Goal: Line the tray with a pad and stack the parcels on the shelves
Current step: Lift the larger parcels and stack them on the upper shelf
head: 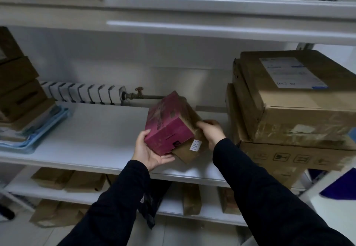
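Observation:
I hold a small pink and brown parcel (pixel 169 124) tilted over the middle white shelf (pixel 92 136). A white sticker with a number is on its brown underside. My left hand (pixel 150 151) cups it from below and the left, thumb on the pink face. My right hand (pixel 212 132) grips its right side. A blue tray (pixel 38 136) lies at the shelf's left end with a pad and brown parcels stacked on it.
A stack of large cardboard boxes (pixel 292 99) fills the shelf's right end, close to my right hand. A radiator (pixel 84 93) with a valve and pipe runs behind the shelf. Brown parcels (pixel 67 180) stand on the lower shelves and the top shelf.

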The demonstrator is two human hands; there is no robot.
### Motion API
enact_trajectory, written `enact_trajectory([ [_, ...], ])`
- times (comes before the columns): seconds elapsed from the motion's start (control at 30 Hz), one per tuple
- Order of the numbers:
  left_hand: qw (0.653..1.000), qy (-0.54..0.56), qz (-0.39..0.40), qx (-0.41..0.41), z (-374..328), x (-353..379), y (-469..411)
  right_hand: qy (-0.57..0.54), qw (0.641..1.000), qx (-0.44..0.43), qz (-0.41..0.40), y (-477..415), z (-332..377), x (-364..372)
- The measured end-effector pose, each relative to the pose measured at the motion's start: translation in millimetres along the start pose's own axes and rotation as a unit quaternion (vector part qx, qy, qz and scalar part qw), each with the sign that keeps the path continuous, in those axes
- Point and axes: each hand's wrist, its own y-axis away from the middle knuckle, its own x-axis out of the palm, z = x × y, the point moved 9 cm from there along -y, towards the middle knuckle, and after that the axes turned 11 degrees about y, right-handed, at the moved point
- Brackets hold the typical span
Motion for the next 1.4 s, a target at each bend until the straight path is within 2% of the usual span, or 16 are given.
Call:
enact_trajectory([
  [0.27, 0.996, 0.014, 0.075, 0.051, -30.9, 7.2, 46.4, -0.012, 0.999, -0.02, 0.023, 23.3, 29.2, 21.8],
  [0.43, 0.99, -0.025, 0.13, 0.05, -46.6, -9.4, 76.4, 0.052, 0.996, -0.076, 0.004, 61.4, 55.2, 20.6],
  [0.53, 0.988, -0.025, 0.142, 0.056, -55.6, -21.8, 96.4, 0.072, 0.988, -0.134, 0.014, 87.4, 67.5, 27.0],
  [0.67, 0.99, -0.042, 0.117, 0.065, -68.0, -40.9, 125.6, 0.053, 0.983, -0.176, 0.014, 121.3, 83.2, 34.9],
  [0.77, 0.99, -0.039, 0.12, 0.069, -80.2, -46.4, 152.9, 0.043, 0.981, -0.187, 0.017, 149.5, 93.2, 43.4],
  [0.93, 0.978, -0.089, 0.18, 0.051, -84.8, -38.1, 197.1, 0.044, 0.985, -0.168, -0.015, 188.5, 98.8, 52.9],
  [1.03, 0.97, -0.093, 0.22, 0.041, -85.6, -32.5, 222.9, 0.038, 0.981, -0.189, -0.029, 207.9, 101.4, 54.8],
  [1.3, 0.948, -0.081, 0.297, 0.078, -105.0, -2.6, 282.1, -0.079, 0.954, -0.284, -0.044, 299.4, 136.4, 46.0],
  [1.4, 0.935, -0.037, 0.342, 0.087, -117.5, 13.8, 302.2, -0.144, 0.947, -0.282, -0.061, 316.7, 141.6, 38.2],
])
